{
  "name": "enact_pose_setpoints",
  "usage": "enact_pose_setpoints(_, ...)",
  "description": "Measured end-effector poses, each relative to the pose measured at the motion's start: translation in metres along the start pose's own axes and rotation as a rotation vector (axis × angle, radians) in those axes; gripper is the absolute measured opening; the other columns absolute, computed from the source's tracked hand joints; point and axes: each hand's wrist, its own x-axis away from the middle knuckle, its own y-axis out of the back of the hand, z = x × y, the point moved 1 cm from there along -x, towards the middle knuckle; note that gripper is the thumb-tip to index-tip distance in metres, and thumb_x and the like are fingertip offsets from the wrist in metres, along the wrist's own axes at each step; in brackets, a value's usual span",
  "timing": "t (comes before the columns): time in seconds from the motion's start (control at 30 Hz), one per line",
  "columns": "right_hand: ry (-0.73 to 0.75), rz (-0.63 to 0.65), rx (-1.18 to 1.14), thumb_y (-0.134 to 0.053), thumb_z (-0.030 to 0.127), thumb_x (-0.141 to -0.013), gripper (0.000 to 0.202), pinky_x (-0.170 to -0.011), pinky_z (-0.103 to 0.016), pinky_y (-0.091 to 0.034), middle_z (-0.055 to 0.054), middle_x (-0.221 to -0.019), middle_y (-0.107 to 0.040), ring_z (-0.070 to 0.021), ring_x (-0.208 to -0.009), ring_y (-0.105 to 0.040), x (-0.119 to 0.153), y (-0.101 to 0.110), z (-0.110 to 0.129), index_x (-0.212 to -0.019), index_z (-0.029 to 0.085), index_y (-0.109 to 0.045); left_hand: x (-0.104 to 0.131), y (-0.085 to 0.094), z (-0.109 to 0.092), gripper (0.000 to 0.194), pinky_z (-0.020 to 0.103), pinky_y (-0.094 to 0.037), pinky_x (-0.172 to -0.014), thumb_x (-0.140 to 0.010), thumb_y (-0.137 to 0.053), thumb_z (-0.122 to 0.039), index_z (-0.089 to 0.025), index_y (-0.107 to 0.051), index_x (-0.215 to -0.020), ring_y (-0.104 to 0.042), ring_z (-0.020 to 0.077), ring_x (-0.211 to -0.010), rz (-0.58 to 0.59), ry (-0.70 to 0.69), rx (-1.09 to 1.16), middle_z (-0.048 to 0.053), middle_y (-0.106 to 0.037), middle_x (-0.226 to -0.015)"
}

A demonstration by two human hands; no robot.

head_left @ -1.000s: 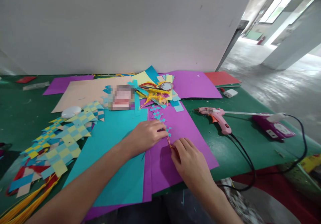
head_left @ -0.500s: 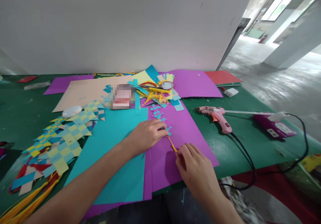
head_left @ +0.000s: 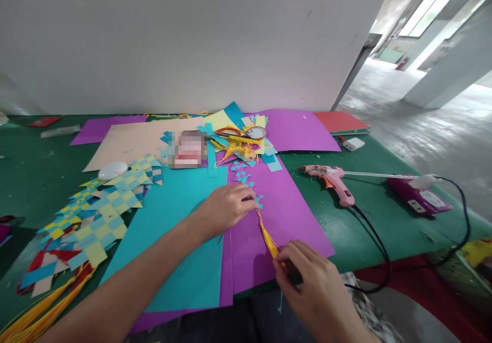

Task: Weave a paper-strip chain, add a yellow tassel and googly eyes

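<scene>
My left hand (head_left: 230, 205) is closed at the lower end of a small woven paper strip (head_left: 243, 175) in blue and lilac checks, which lies on purple paper (head_left: 279, 194). From that end runs a yellow tassel (head_left: 268, 238). My right hand (head_left: 307, 276) pinches the tassel's lower part between thumb and fingers, nearer the table's front edge. Under my left forearm is a sheet of turquoise paper (head_left: 184, 276). Larger woven paper pieces (head_left: 102, 225) in yellow and blue checks lie at the left, with yellow tassels (head_left: 57, 302) hanging from them.
A pink glue gun (head_left: 334, 179) lies at the right, its black cord running to the table edge near a purple power strip (head_left: 418, 197). Scissors (head_left: 232, 134), a tape roll (head_left: 255, 133) and paper scraps are heaped at the back. A white oval object (head_left: 113, 170) sits at the left.
My right hand has slid down along the tassel towards the front edge, so more of the yellow strands show. My left hand has stayed at the strip's end.
</scene>
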Motion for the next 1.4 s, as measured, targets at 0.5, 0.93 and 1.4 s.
enact_pose_setpoints(0.5,0.145,-0.031,0.384,-0.049,0.022,-0.092,0.027,-0.051,-0.029,-0.042,-0.007,-0.08,-0.059,-0.02,-0.074,-0.056,-0.02,-0.026,-0.001,-0.112,0.014,-0.065,0.003,-0.001,0.0,0.023,0.033,-0.049,-0.083,-0.095,-0.046,-0.02,-0.022,-0.066,-0.107,-0.059,0.0199,-0.098,0.001,-0.04,-0.06,0.005,-0.065,-0.102)
enact_pose_setpoints(0.93,0.178,-0.118,0.383,-0.045,0.017,-0.093,0.027,-0.054,-0.029,-0.042,-0.007,-0.075,-0.058,-0.0188,-0.07,-0.053,-0.016,-0.03,0.0,-0.109,0.012,-0.067,0.005,-0.004,0.0,0.024,0.033,-0.049,-0.081,-0.095,-0.046,-0.019,-0.022,-0.064,-0.11,-0.06,0.02,-0.098,-0.022,-0.055,-0.072,0.006,-0.065,-0.105)
enact_pose_setpoints(1.4,0.153,-0.121,0.342,-0.047,0.018,-0.092,0.028,-0.055,-0.03,-0.044,-0.008,-0.076,-0.059,-0.0201,-0.071,-0.055,-0.015,-0.034,-0.001,-0.113,0.014,-0.066,0.004,-0.003,-0.004,0.023,0.034,-0.049,-0.081,-0.094,-0.046,-0.018,-0.022,-0.065,-0.108,-0.059,0.02,-0.096,-0.034,-0.044,-0.085,0.007,-0.063,-0.103)
